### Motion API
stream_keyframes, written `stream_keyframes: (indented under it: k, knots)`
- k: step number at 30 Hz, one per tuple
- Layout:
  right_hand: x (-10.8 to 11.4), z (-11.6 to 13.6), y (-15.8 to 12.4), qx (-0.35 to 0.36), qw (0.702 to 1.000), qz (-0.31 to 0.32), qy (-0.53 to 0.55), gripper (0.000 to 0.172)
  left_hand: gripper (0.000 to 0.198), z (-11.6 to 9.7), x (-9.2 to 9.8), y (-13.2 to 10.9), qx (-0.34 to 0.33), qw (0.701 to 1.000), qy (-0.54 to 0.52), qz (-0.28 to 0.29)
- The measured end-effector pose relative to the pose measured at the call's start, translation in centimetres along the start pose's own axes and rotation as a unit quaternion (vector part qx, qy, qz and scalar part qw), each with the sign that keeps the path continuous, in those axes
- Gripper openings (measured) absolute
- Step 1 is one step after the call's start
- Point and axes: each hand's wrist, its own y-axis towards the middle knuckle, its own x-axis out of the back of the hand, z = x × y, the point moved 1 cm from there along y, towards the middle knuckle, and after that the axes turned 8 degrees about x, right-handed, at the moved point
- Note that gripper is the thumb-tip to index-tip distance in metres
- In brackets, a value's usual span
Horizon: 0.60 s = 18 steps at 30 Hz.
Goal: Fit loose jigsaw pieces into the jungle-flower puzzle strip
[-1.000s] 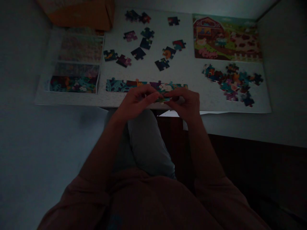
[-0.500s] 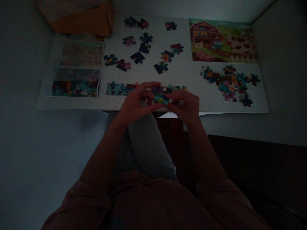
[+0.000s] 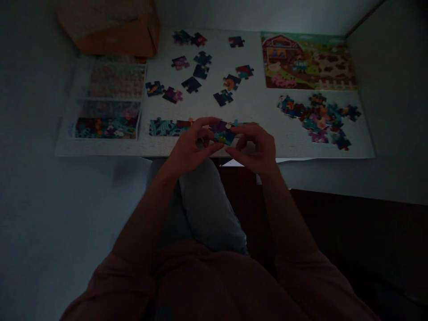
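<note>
Between my hands, over the table's front edge, is a dark blue-green jigsaw puzzle piece (image 3: pixel 223 137) with a yellow-green spot. My left hand (image 3: pixel 193 145) pinches its left side between thumb and fingers. At the piece's right side, my right hand (image 3: pixel 257 146) has its index finger near the upper edge and its thumb a little apart below. Whether the right fingers still touch the piece is hard to see in the dim light. Behind the hands lies a joined strip of puzzle pieces (image 3: pixel 165 127), its middle partly hidden by my fingers.
Several loose puzzle pieces (image 3: pixel 191 84) lie spread over the back middle of the white table (image 3: pixel 264 107). A heap of pieces (image 3: pixel 321 118) sits at the right, below a farm picture (image 3: pixel 307 62). At the left are a printed sheet (image 3: pixel 107 127) and an orange box (image 3: pixel 117 35).
My right thumb has come away from the lower edge of the puzzle piece, and its fingers have opened slightly. The left hand keeps its pinch. The view has shifted slightly.
</note>
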Motion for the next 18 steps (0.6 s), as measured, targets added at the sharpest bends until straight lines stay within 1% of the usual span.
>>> stream_keyframes:
  k: [3, 5, 6, 8, 10, 11, 12, 14, 16, 18]
  knots:
    - [0.06, 0.48, 0.33, 0.026, 1.0, -0.002, 0.011, 0.06, 0.068, 0.25, -0.14, 0.0, 0.0, 1.0, -0.018, 0.002]
    - [0.17, 0.57, 0.52, 0.037, 0.999, -0.002, 0.015, 0.06, 0.067, 0.35, -0.16, -0.02, 0.007, 1.0, -0.025, -0.001]
    - [0.24, 0.52, 0.55, 0.029, 1.0, 0.004, 0.008, 0.059, 0.066, 0.37, -0.15, -0.02, 0.011, 1.0, -0.027, -0.003]
    - [0.44, 0.26, 0.48, -0.013, 0.999, 0.028, -0.025, 0.058, 0.065, 0.36, -0.08, 0.01, 0.018, 0.999, -0.032, -0.005]
    - [0.68, -0.05, 0.27, -0.066, 0.994, 0.056, -0.066, 0.061, 0.064, 0.3, 0.02, 0.08, 0.025, 0.999, -0.04, 0.002]
    - [0.78, -0.14, 0.17, -0.08, 0.992, 0.063, -0.077, 0.063, 0.064, 0.25, 0.07, 0.12, 0.026, 0.999, -0.046, 0.009]
    - [0.86, -0.17, 0.08, -0.083, 0.991, 0.066, -0.08, 0.065, 0.065, 0.2, 0.13, 0.16, 0.026, 0.998, -0.052, 0.015]
    - [0.92, -0.03, 0.03, -0.065, 0.994, 0.058, -0.069, 0.067, 0.069, 0.07, 0.25, 0.24, 0.022, 0.998, -0.06, 0.024]
    - [0.88, 0.28, 0.09, -0.055, 0.996, 0.045, -0.063, 0.066, 0.072, -0.06, 0.33, 0.3, 0.018, 0.998, -0.06, 0.025]
    - [0.82, 0.56, 0.19, -0.07, 0.994, 0.035, -0.074, 0.062, 0.073, -0.18, 0.36, 0.35, 0.017, 0.998, -0.055, 0.024]
